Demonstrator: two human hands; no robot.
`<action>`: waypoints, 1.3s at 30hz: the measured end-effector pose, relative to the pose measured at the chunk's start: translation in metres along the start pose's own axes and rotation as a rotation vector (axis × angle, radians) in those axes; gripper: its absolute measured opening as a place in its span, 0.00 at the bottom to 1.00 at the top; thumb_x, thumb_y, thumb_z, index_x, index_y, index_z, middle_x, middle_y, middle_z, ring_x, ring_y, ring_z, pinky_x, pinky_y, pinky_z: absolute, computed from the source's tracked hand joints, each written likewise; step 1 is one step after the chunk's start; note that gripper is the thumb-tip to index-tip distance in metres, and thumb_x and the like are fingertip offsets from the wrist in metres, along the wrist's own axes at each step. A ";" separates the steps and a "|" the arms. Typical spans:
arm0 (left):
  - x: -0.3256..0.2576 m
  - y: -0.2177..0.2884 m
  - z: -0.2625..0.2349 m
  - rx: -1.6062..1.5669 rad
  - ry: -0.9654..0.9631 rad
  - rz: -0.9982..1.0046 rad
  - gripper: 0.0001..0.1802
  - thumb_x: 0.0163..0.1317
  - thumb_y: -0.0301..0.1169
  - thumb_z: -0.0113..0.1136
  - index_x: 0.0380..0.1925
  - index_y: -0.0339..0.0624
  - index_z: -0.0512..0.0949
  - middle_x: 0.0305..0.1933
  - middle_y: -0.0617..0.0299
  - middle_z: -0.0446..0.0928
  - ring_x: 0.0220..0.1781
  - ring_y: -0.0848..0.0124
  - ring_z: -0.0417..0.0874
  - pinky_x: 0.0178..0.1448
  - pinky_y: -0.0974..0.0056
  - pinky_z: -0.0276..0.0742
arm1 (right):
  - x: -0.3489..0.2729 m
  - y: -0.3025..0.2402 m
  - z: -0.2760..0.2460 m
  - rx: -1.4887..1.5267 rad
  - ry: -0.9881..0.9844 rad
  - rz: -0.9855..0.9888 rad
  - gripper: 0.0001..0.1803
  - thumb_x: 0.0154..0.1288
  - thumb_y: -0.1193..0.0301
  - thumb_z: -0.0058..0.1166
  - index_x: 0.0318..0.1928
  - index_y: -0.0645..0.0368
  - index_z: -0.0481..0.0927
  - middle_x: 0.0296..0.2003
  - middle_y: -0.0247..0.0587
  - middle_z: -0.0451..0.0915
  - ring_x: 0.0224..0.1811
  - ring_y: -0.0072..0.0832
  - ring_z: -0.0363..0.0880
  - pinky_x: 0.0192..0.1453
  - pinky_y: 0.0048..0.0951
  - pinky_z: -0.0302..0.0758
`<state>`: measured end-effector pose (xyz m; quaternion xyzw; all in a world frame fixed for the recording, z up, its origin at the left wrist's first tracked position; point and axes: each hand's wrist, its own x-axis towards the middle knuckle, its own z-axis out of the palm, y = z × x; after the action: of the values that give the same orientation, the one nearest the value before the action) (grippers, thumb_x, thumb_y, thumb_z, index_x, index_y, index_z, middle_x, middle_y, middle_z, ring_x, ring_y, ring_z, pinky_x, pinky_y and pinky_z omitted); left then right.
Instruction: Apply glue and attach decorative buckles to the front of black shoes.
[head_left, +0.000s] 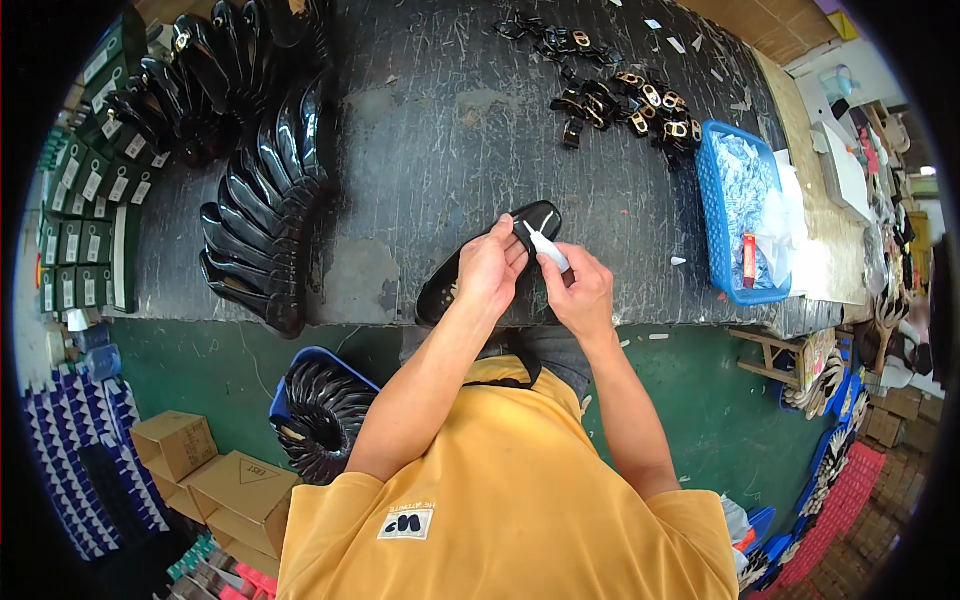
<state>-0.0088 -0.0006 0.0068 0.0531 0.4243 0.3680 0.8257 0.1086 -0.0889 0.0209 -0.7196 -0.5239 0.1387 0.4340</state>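
A black shoe [437,284] lies at a slant near the front edge of the worktable, its toe pointing away to the right. My left hand [490,270] grips it near the front, fingers closed over its edge. In my right hand [582,292] is a small white squeeze bottle [549,252] with a thin nozzle. The nozzle tip is at the shoe's front upper, where a pale line shows on the black surface; I cannot tell whether it touches. My left forearm and fingers hide part of the shoe.
Black straps with gold buckles [645,105] lie at the far right. A blue basket [716,215] holds plastic and a red box. Rows of glossy black shoes [265,190] fill the left side. More shoes sit in a blue bin [325,415] below, near cardboard boxes [240,490].
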 end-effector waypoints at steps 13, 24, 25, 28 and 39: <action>-0.002 -0.006 -0.001 -0.001 -0.006 0.036 0.15 0.75 0.39 0.60 0.45 0.35 0.79 0.48 0.56 0.83 0.49 0.67 0.84 0.56 0.62 0.78 | 0.011 -0.014 -0.012 -0.168 -0.117 -0.033 0.08 0.61 0.69 0.65 0.38 0.60 0.84 0.29 0.46 0.85 0.26 0.46 0.82 0.35 0.43 0.78; -0.004 -0.003 0.003 0.030 0.028 0.021 0.15 0.75 0.39 0.59 0.46 0.36 0.79 0.47 0.57 0.83 0.48 0.69 0.84 0.55 0.63 0.78 | 0.004 -0.013 -0.022 -0.221 -0.116 -0.085 0.07 0.62 0.72 0.65 0.38 0.62 0.85 0.27 0.46 0.83 0.24 0.40 0.81 0.30 0.39 0.75; -0.004 -0.002 0.003 0.022 0.022 0.021 0.15 0.76 0.39 0.59 0.46 0.36 0.79 0.47 0.57 0.83 0.48 0.69 0.84 0.54 0.64 0.78 | 0.002 -0.013 -0.023 -0.215 -0.106 -0.082 0.07 0.62 0.72 0.66 0.38 0.62 0.85 0.28 0.46 0.83 0.24 0.41 0.81 0.30 0.39 0.75; -0.004 0.000 0.003 0.016 0.019 0.016 0.15 0.76 0.38 0.59 0.47 0.36 0.79 0.47 0.57 0.83 0.48 0.69 0.85 0.55 0.64 0.78 | -0.003 -0.013 -0.026 -0.222 -0.115 -0.079 0.08 0.63 0.72 0.66 0.40 0.62 0.85 0.27 0.46 0.83 0.23 0.39 0.80 0.30 0.37 0.76; 0.000 0.001 0.006 0.013 -0.008 -0.026 0.17 0.76 0.37 0.59 0.52 0.33 0.77 0.54 0.52 0.83 0.54 0.63 0.85 0.62 0.60 0.78 | 0.045 0.060 -0.009 0.643 0.073 0.400 0.08 0.67 0.78 0.64 0.45 0.67 0.83 0.39 0.37 0.82 0.38 0.21 0.79 0.43 0.25 0.78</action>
<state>-0.0048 0.0019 0.0109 0.0546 0.4239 0.3544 0.8317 0.1713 -0.0582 -0.0079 -0.6393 -0.2871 0.3522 0.6204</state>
